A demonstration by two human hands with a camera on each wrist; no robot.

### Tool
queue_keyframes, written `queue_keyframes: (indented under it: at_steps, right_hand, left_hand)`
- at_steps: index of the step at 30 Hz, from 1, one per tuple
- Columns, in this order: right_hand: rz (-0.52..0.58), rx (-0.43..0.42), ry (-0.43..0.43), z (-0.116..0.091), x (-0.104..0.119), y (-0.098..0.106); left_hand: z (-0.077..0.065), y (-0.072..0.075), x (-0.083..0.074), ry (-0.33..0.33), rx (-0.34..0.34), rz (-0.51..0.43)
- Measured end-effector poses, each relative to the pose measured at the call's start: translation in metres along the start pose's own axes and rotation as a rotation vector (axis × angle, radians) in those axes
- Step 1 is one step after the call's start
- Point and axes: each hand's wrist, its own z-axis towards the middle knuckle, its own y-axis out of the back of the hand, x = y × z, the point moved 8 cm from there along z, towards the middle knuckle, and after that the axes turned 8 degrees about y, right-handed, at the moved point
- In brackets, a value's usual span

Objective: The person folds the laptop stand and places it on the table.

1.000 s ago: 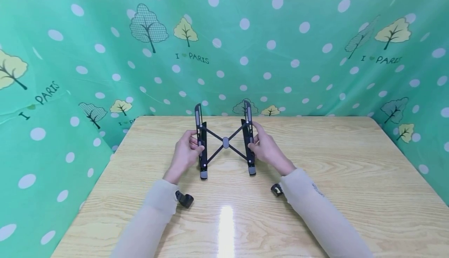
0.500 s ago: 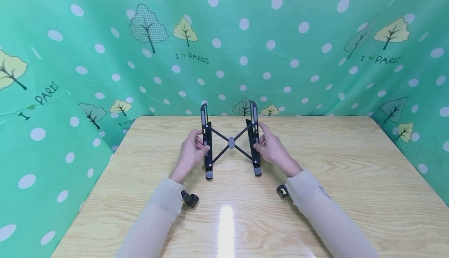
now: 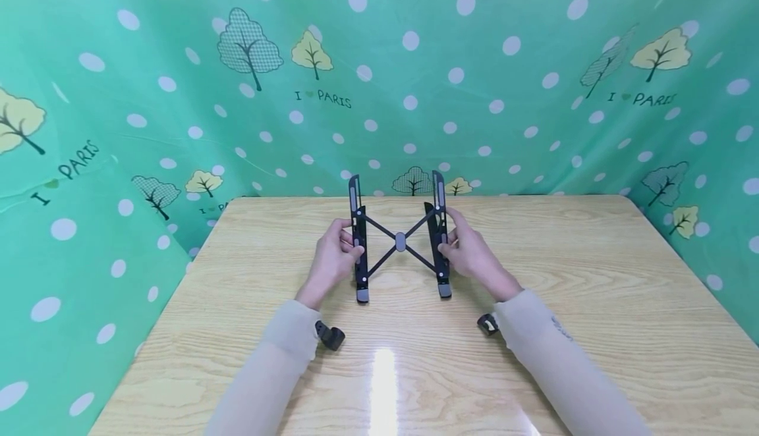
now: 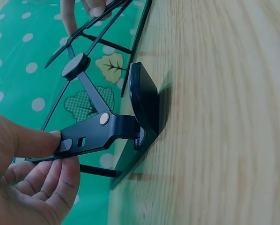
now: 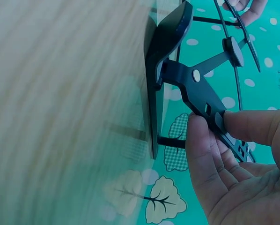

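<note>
Your left grip point(image 3: 333, 259) and right grip point(image 3: 474, 255) each pinch a flat black side rail point(image 4: 95, 133) of the metal-looking, X-braced black folding stand point(image 3: 400, 242), set on the pale wood-grain desk point(image 3: 581, 278); probably light, stiff, smooth, so hold mid-rail, clear of the round silvery pivot rivets point(image 4: 104, 118).

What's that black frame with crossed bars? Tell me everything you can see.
The black frame has two long side rails joined by thin bars crossing at a grey oval hub. The rails carry grey pads, silvery rivets and slots, with upturned lips at their near ends. It looks like metal, though I cannot be sure. It stands unfolded, its rails sloping upward above lower bars that appear to rest on the table. The left hand pinches the left rail, the right hand the right one.
</note>
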Motion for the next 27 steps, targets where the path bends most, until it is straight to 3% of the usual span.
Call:
queue_keyframes:
  at_steps: [15, 27]
  right_hand:
    - [-0.002, -0.009, 0.009, -0.007, -0.01, 0.012]
    - [0.003, 0.029, 0.012, -0.01, -0.012, 0.012]
  left_hand:
    - [0.0, -0.014, -0.009, -0.019, 0.019, -0.004]
    - [0.0, -0.015, -0.009, -0.021, 0.02, 0.015]
